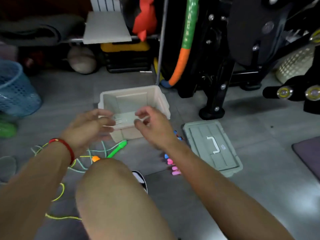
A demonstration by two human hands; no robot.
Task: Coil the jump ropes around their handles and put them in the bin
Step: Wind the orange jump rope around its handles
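Observation:
A pale open bin [161,101] stands on the grey floor ahead of me, with nothing visible inside. My left hand [88,125] and my right hand [152,125] hover at its near rim, fingers loosely curled and blurred; neither plainly holds anything. A green jump-rope handle [116,149] with teal and yellow cord [83,161] lies tangled on the floor under my left wrist. An orange handle end [95,158] peeks out behind my knee [112,196]. Pink and blue beaded rope pieces [172,166] lie under my right forearm.
The bin's grey lid [212,148] lies flat to the right. A blue mesh basket [15,90] stands at far left. Black exercise equipment [225,58] and a green-orange hoop [187,40] stand behind the bin. A dark mat [308,156] sits at the right edge.

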